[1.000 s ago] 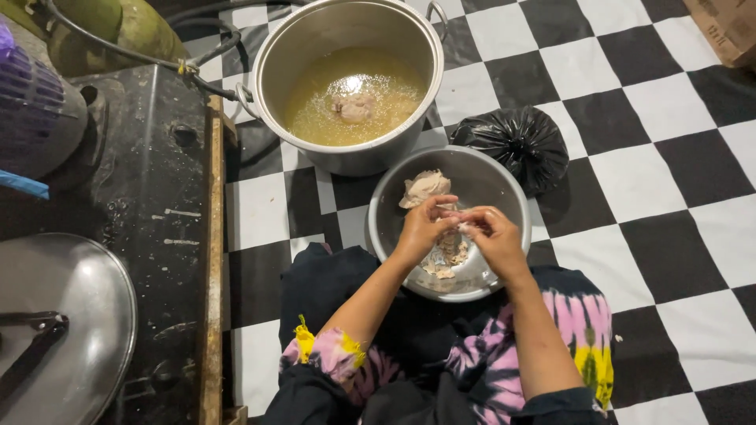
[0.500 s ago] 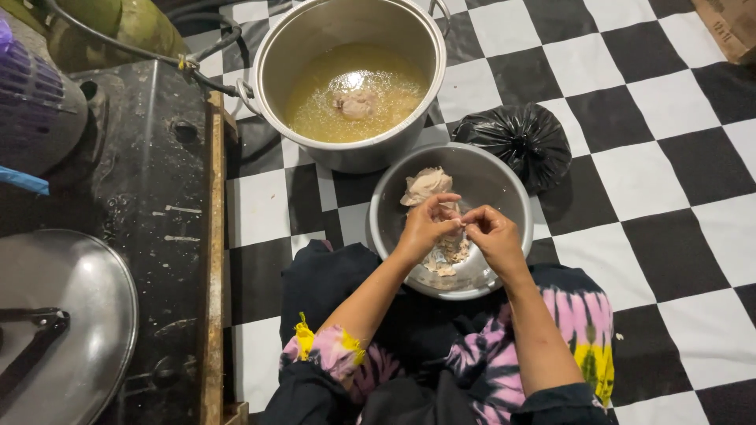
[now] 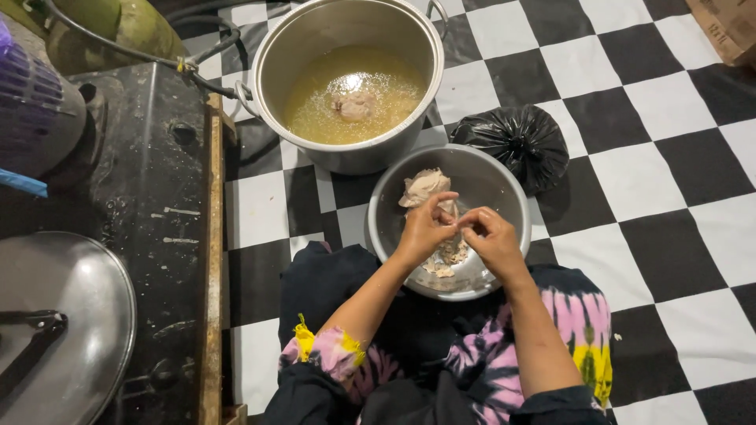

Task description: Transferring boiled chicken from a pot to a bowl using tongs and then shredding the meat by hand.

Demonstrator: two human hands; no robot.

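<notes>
A steel bowl (image 3: 504, 185) rests on the checkered floor in front of my knees. A pale piece of cooked chicken (image 3: 421, 187) lies at its far left, and shredded meat (image 3: 449, 256) is heaped at its bottom. My left hand (image 3: 425, 228) and my right hand (image 3: 490, 236) meet over the bowl, fingertips pinched together on a small piece of chicken between them. Beyond the bowl stands a big steel pot (image 3: 315, 31) of yellowish broth (image 3: 315, 102) with another chicken piece (image 3: 353, 105) floating in it.
A tied black plastic bag (image 3: 516, 142) sits right of the bowl. A dark low stove top (image 3: 134, 205) with a wooden edge runs along the left, a pot lid (image 3: 59, 323) on it. A green gas cylinder (image 3: 118, 27) and hose are at the top left, a cardboard box (image 3: 728, 27) top right.
Both hands stay over the bowl, with only small finger movements on the meat. Nothing else has moved.
</notes>
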